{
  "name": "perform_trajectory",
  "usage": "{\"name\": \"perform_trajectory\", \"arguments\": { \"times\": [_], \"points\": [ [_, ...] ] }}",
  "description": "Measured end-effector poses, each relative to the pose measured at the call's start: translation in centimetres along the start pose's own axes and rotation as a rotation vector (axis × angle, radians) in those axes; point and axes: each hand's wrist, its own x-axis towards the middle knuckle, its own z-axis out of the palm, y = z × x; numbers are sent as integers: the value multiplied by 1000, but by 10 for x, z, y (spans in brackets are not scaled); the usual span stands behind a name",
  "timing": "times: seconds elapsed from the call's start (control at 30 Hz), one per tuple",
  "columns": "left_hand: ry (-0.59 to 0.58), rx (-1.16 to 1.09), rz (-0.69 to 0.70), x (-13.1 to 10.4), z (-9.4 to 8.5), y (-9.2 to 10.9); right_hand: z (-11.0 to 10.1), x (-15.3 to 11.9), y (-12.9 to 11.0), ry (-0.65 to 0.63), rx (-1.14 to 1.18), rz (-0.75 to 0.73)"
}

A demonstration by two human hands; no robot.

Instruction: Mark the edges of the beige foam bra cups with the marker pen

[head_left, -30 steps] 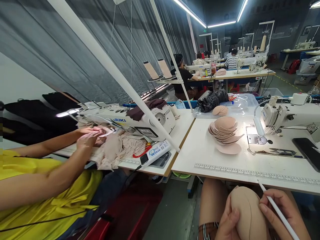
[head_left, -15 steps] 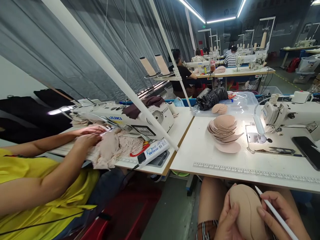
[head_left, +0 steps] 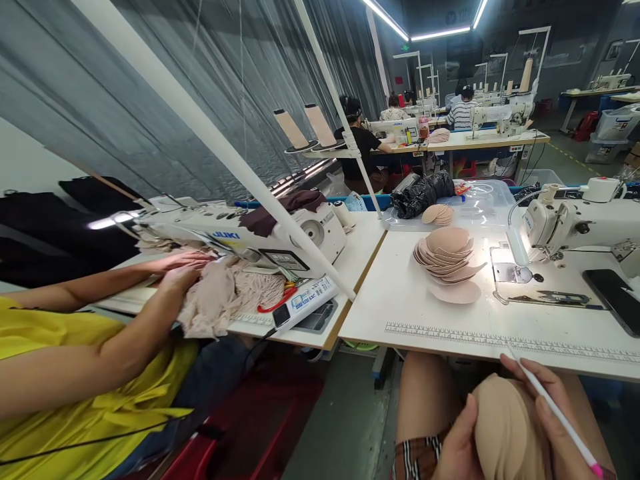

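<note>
Beige domed foam cup [head_left: 505,433] in left hand [head_left: 457,447]; slim white pen [head_left: 555,410] in right hand [head_left: 560,427].

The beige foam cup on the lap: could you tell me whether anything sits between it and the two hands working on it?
Nothing visible does. The left hand grips the beige foam cup directly, and the right hand rests on its other side while holding a white pen. The white table edge lies just beyond them.

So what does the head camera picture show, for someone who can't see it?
Both hands hold a beige foam cup on the lap; the right hand also holds a white pen. More cups sit stacked on the white table.
</note>
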Motion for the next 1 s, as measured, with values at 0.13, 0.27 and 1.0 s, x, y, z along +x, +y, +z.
{"name": "perform_trajectory", "arguments": {
  "times": [0.13, 0.27, 1.0],
  "points": [
    [-5, -5, 5, 1, 4, -3, 13, -6, 2, 63, 168, 122],
    [-34, -17, 17, 1, 6, 2, 11, -4, 5, 106, 193, 150],
    [-3, 21, -84, 2, -5, 2, 3, 3, 28, -20, 316, 190]
  ]
}}
